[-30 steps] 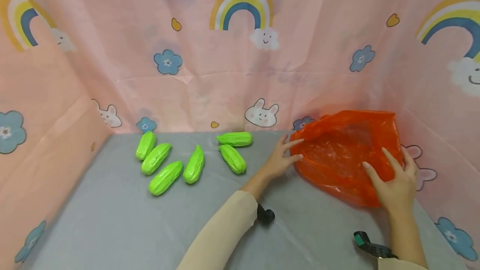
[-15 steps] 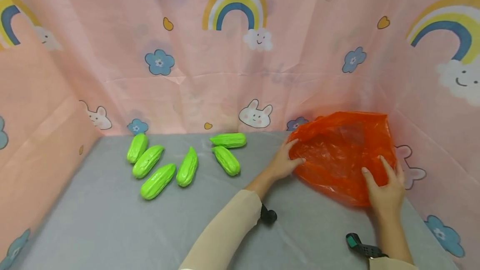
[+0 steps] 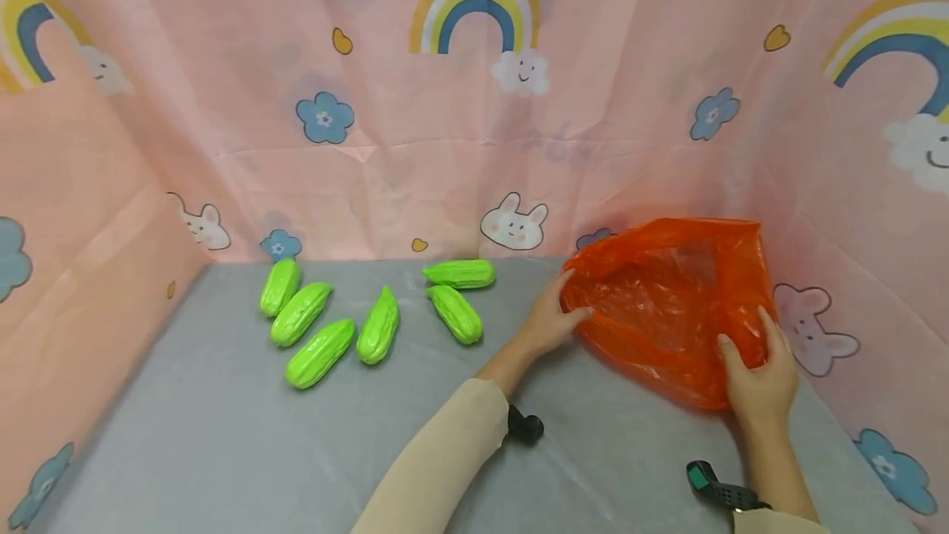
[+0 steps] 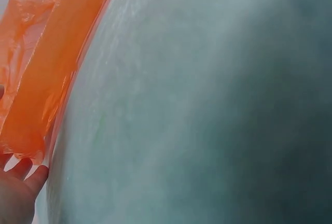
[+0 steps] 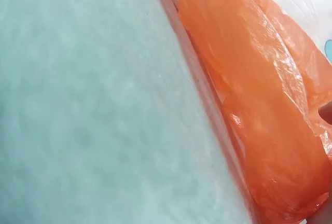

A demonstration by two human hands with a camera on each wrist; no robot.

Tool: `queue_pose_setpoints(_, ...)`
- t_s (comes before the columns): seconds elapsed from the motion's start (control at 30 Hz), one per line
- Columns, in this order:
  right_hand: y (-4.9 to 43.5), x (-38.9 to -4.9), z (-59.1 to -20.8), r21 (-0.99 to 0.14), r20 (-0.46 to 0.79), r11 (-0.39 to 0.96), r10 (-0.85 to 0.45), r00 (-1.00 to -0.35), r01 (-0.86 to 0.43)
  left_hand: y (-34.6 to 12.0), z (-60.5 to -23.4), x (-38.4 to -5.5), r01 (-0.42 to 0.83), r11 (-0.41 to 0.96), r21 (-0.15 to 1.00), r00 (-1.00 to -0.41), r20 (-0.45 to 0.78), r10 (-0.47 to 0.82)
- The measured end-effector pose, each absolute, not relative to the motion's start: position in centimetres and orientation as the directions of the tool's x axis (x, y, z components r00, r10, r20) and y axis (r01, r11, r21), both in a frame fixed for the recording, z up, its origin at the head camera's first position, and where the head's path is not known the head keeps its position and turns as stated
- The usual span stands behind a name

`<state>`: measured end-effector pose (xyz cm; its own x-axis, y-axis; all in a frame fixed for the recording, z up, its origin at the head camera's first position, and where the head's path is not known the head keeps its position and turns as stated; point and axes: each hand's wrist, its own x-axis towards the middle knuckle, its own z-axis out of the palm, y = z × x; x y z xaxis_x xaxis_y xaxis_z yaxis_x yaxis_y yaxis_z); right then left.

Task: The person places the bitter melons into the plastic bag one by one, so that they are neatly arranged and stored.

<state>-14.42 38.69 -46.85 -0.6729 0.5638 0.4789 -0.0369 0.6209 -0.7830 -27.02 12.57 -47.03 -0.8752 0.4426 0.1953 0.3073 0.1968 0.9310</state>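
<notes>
An orange plastic bag (image 3: 652,303) lies on the grey tabletop at the right in the head view, its mouth spread toward me. My left hand (image 3: 547,321) holds the bag's left edge, thumb over the rim and the other fingers partly hidden beside it. At the opposite side, my right hand (image 3: 764,381) grips the lower right edge, its thumb against the front of the plastic. In the left wrist view, fingertips (image 4: 36,180) touch the lower end of the bag (image 4: 49,79). The right wrist view shows a fingertip (image 5: 326,113) over the orange plastic (image 5: 259,105).
Several light green ridged vegetables, one of them in front (image 3: 320,354), lie scattered on the left and middle of the tabletop (image 3: 222,452). Two more, including an upper one (image 3: 460,274), sit near the back edge. Pink printed curtains (image 3: 415,163) enclose the back and sides.
The bag has shifted slightly left with both hands. My left fingers have closed in around its edge, and my right hand has moved left against its side. The green vegetables stay put.
</notes>
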Motion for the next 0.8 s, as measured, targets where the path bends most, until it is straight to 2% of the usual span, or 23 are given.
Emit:
queue_pose_setpoints(0.37,36.4,-14.6,-47.0,-0.744,0.557,0.656,0.501,-0.662,-0.130,11.2,-46.6,-26.8,0.269,0.254,0.929,-0.919,0.169,0.357)
queue_pose_setpoints(0.6,34.7,-14.5,-47.0,-0.785,0.480,0.611,0.496,-0.724,-0.102,9.8,-46.9,-26.9,0.261,0.238,0.935,-0.950,0.206,0.234)
queue_pose_setpoints(0.8,34.8,-14.7,-47.4,-0.814,0.430,0.576,0.516,-0.741,-0.071,8.5,-46.9,-27.1,0.261,0.261,0.929,-0.957,0.213,0.198)
